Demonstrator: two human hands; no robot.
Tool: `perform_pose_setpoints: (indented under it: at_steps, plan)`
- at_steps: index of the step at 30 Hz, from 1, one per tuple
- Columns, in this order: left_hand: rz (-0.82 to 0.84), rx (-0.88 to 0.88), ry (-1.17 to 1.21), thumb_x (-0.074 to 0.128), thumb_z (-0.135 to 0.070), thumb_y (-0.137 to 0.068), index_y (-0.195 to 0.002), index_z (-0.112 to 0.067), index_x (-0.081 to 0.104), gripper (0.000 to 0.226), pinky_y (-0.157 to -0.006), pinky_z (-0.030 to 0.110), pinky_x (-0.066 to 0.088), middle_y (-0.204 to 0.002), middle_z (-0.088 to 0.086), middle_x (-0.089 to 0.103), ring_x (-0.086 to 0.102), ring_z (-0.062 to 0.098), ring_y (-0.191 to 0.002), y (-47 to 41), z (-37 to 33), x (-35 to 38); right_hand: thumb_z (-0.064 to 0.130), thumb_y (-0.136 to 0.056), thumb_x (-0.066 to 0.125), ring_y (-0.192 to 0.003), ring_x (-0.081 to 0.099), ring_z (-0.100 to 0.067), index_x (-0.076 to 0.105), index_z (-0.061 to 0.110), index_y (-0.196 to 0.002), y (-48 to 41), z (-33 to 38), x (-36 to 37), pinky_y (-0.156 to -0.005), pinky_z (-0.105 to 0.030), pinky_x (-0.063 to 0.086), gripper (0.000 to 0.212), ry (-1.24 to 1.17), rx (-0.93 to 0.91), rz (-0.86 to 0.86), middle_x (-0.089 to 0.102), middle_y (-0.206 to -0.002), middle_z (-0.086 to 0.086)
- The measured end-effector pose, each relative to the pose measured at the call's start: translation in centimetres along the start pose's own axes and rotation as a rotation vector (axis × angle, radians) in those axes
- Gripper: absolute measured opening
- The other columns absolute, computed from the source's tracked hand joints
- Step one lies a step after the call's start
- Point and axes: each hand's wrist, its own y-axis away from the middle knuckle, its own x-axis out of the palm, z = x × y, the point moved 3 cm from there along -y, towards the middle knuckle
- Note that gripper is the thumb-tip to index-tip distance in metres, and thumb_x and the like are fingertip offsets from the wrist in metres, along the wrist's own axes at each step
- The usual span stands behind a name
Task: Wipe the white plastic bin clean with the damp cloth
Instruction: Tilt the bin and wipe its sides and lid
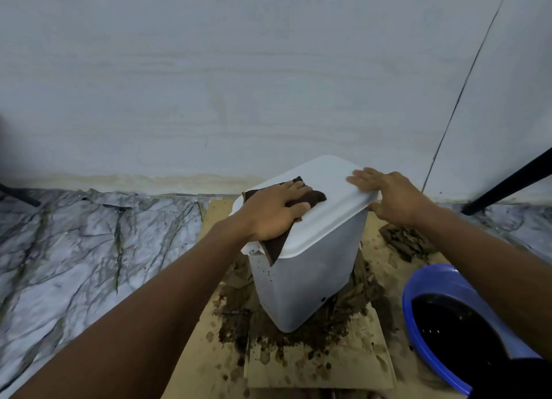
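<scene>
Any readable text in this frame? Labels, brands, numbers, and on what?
None. The white bin, its lid, the dark cloth, the blue basin and the cardboard show no print. The dots on the bin's side are specks or holes, not characters.

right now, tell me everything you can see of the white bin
The bin is tall white plastic, rounded at the corners, narrowing toward its base, upright on muddy cardboard. Its lid is closed. Dark specks dot the left wall near the top. The left hand presses a brown cloth on the lid; the right hand rests on its right edge.
</scene>
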Motion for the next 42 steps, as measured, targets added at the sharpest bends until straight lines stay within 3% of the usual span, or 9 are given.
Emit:
perform_pose_setpoints:
  at_steps: [3, 6, 11, 15, 23, 28, 34, 38, 42]
  plan:
    - [-0.002, 0.021, -0.017, 0.042, -0.045, -0.106, -0.156, -0.037, 0.034, 0.051, -0.113, 0.022, 0.006, -0.166, -0.014, 0.022, 0.013, 0.006, -0.154, 1.0, -0.4, 1.0, 0.034, -0.086, 0.069, -0.151, 0.015, -0.015, 0.029, 0.027, -0.154, 1.4, 0.7, 0.1, -0.121, -0.036, 0.014, 0.079, 0.017, 0.022, 0.049, 0.022, -0.163, 0.003]
    - [-0.029, 0.036, -0.014, 0.041, -0.048, -0.105, -0.156, -0.037, 0.035, 0.052, -0.114, 0.022, 0.005, -0.166, -0.013, 0.023, 0.014, 0.007, -0.154, 2.3, -0.4, 1.4, 0.069, -0.076, 0.066, -0.151, 0.007, -0.011, 0.017, 0.03, -0.156, 2.6, 2.7, 0.2, -0.12, -0.036, 0.01, 0.101, 0.017, 0.038, 0.103, 0.011, -0.164, 0.009]
    - [-0.121, -0.066, -0.053, 0.039, -0.05, -0.105, -0.157, -0.031, 0.034, 0.056, -0.122, 0.033, 0.012, -0.167, -0.006, 0.024, 0.018, 0.013, -0.154, 4.2, 2.4, -0.2, 0.087, -0.07, 0.051, -0.152, -0.001, -0.016, 0.012, 0.032, -0.157, 2.9, 9.2, 0.9, -0.124, -0.044, 0.004, 0.11, -0.024, -0.07, 0.18, 0.003, -0.165, 0.009]
    - [-0.168, -0.153, -0.011, 0.035, -0.053, -0.105, -0.157, -0.033, 0.034, 0.056, -0.125, 0.046, 0.017, -0.167, -0.005, 0.024, 0.016, 0.016, -0.155, 5.3, 4.9, -1.2, 0.089, -0.072, 0.042, -0.152, -0.002, -0.022, 0.011, 0.025, -0.157, 2.3, 13.7, 1.2, -0.122, -0.052, -0.001, 0.112, 0.067, -0.132, 0.163, 0.003, -0.166, -0.001]
    - [-0.215, -0.183, 0.057, 0.04, -0.051, -0.104, -0.155, -0.033, 0.039, 0.054, -0.124, 0.045, 0.019, -0.166, -0.003, 0.029, 0.023, 0.022, -0.153, 4.2, 5.8, -1.5, 0.099, -0.062, 0.031, -0.152, -0.004, -0.029, 0.006, 0.022, -0.157, 1.3, 16.4, 2.9, -0.116, -0.064, -0.005, 0.125, 0.153, -0.11, 0.073, 0.004, -0.165, -0.012]
    - [-0.206, -0.187, 0.077, 0.043, -0.048, -0.104, -0.155, -0.029, 0.039, 0.054, -0.123, 0.042, 0.017, -0.166, -0.005, 0.028, 0.023, 0.021, -0.153, 2.5, 6.2, -1.6, 0.101, -0.059, 0.019, -0.152, 0.005, -0.027, 0.018, 0.019, -0.156, 0.5, 18.0, 4.1, -0.113, -0.068, -0.002, 0.127, 0.117, -0.086, -0.031, 0.018, -0.163, -0.013]
    - [-0.281, -0.22, 0.16, 0.05, -0.038, -0.103, -0.149, -0.027, 0.049, 0.047, -0.112, 0.031, 0.028, -0.158, -0.002, 0.043, 0.038, 0.022, -0.145, 2.0, 6.7, -2.2, 0.09, -0.075, 0.028, -0.151, 0.01, -0.027, 0.018, 0.015, -0.155, 0.2, 19.2, 5.1, -0.112, -0.07, -0.002, 0.111, 0.143, -0.106, -0.088, 0.021, -0.162, -0.014]
    - [-0.265, -0.201, 0.158, 0.054, -0.034, -0.102, -0.147, -0.025, 0.053, 0.045, -0.099, 0.025, 0.028, -0.152, -0.002, 0.051, 0.046, 0.022, -0.138, 1.5, 5.8, -2.2, 0.081, -0.078, 0.034, -0.148, 0.021, -0.025, 0.027, 0.016, -0.152, 0.3, 19.1, 4.7, -0.113, -0.067, 0.006, 0.1, 0.125, -0.128, -0.128, 0.031, -0.158, -0.01]
    - [-0.259, -0.266, 0.251, 0.056, -0.038, -0.101, -0.146, -0.027, 0.054, 0.047, -0.111, 0.032, 0.036, -0.153, -0.002, 0.05, 0.047, 0.023, -0.139, 1.1, 5.0, -2.6, 0.082, -0.075, 0.036, -0.149, 0.019, -0.02, 0.029, 0.024, -0.153, 1.0, 16.7, 3.2, -0.118, -0.061, 0.005, 0.097, 0.065, -0.116, -0.094, 0.027, -0.161, -0.005]
